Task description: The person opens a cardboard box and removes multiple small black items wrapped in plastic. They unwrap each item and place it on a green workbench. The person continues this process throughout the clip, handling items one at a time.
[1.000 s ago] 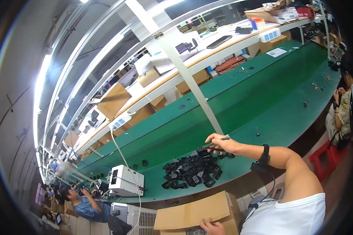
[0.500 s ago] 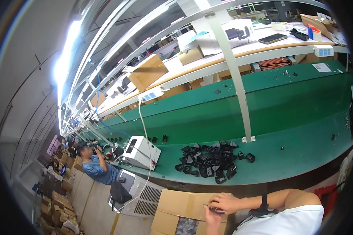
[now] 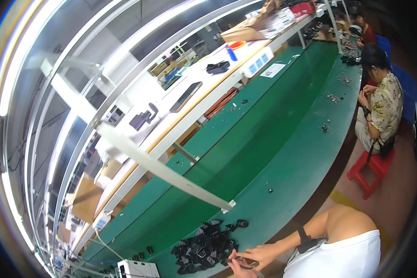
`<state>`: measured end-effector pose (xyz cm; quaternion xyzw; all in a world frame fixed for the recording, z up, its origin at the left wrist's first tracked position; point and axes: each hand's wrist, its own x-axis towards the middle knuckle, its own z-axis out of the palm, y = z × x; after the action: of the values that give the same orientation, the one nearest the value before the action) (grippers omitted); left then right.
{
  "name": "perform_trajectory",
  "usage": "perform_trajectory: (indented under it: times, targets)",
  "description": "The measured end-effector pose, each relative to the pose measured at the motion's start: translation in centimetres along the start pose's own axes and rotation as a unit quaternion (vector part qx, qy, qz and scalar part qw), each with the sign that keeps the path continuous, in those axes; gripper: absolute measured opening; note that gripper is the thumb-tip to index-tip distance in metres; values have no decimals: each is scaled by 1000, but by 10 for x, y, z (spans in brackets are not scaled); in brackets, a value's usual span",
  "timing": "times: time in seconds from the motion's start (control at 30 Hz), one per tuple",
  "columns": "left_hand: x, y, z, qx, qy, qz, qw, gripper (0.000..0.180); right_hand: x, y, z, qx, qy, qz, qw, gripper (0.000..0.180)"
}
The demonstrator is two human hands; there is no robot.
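Low in the view my left hand [image 3: 240, 268] and my right hand [image 3: 262, 255] come together at the near edge of the bench. Both are closed on a small black part [image 3: 251, 265]; the fingers cover most of it, so its exact kind does not show. My right forearm has a dark band round the wrist. Just left of my hands, on the green bench top [image 3: 282, 185], lies a heap of black plastic parts [image 3: 201, 250], with one loose piece [image 3: 242, 223] at its far right side.
A white post [image 3: 171, 171] rises from the bench beyond the heap. A white machine [image 3: 136, 268] stands at the lower left. A shelf above holds a phone [image 3: 186, 96] and a power strip [image 3: 258, 62]. On the right a co-worker [image 3: 382, 102] sits on a red stool [image 3: 370, 173].
My view has swung to the right, bringing seated co-workers into sight and leaving the cardboard box out of it. My hands still hold the small black part together.
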<state>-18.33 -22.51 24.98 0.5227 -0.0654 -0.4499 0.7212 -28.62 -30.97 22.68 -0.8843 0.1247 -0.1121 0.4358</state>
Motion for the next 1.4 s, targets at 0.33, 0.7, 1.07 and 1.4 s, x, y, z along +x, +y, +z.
perform_trajectory:
  times: [0.33, 0.7, 1.07, 1.4]
  targets:
    - [28, -37, 57, 227, -297, 100, 922, 64, -44, 50, -55, 157, 77, 16, 985, 59]
    - [41, -11, 22, 441, -289, 284, 801, 54, -104, 17, -283, 319, 180, -39, 930, 55]
    - [43, -19, -183, 526, -17, 217, 822, 34, -146, 36, -650, -311, 620, 277, 665, 55]
    - [-34, 13, -176, -98, 93, 167, 977, 41, -78, 112, -632, -429, 614, 256, 611, 28]
